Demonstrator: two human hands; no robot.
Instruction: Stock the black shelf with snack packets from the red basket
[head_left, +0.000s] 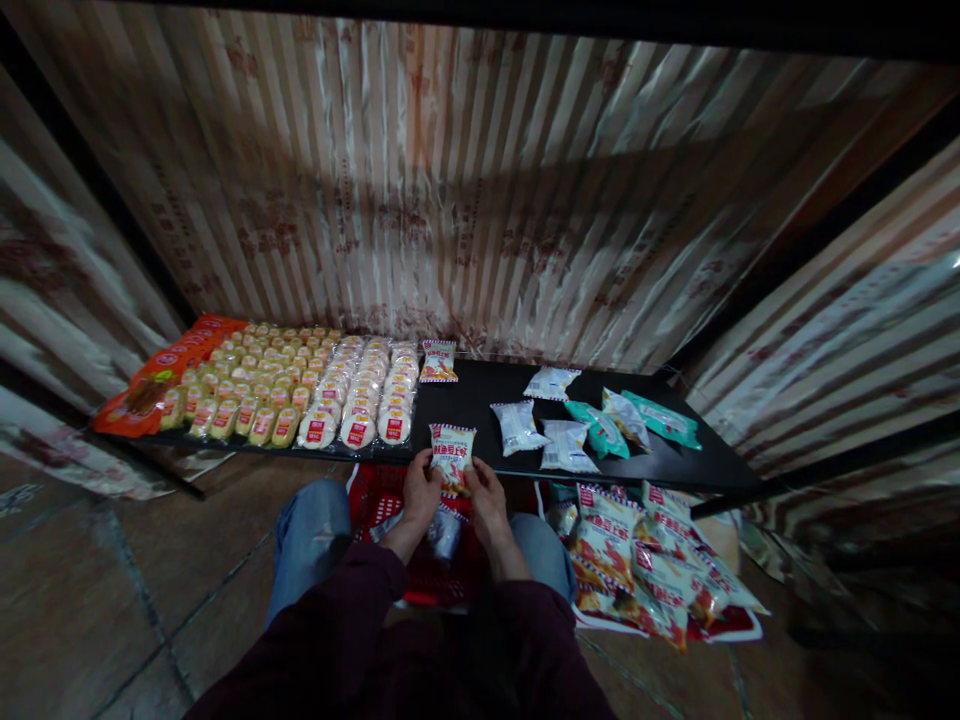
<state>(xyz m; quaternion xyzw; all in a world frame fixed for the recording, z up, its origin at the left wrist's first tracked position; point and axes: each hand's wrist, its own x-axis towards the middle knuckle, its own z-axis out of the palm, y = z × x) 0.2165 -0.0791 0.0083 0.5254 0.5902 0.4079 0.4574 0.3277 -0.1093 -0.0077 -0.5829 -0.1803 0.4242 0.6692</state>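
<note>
Between my two hands is a small white and red snack bag (452, 452), its printed front facing me, held upright just off the shelf's front edge. My left hand (422, 492) grips its left side and my right hand (486, 497) its lower right side. Below them, a red plastic basket (363, 500) sits between my knees, with silvery bags (444, 535) inside, partly hidden by my arms. A matching snack bag (438, 361) stands at the back of the black shelf (469, 405), beside the rows of white round packs (395, 425).
Yellow wrapped packs (259, 390) and an orange bag (169, 370) fill the shelf's left. Silvery bags (517, 428) and green packs (660, 418) lie on its right. A second basket heaped with larger snack bags (607, 535) stands by my right knee. Striped curtains (450, 200) enclose the shelf.
</note>
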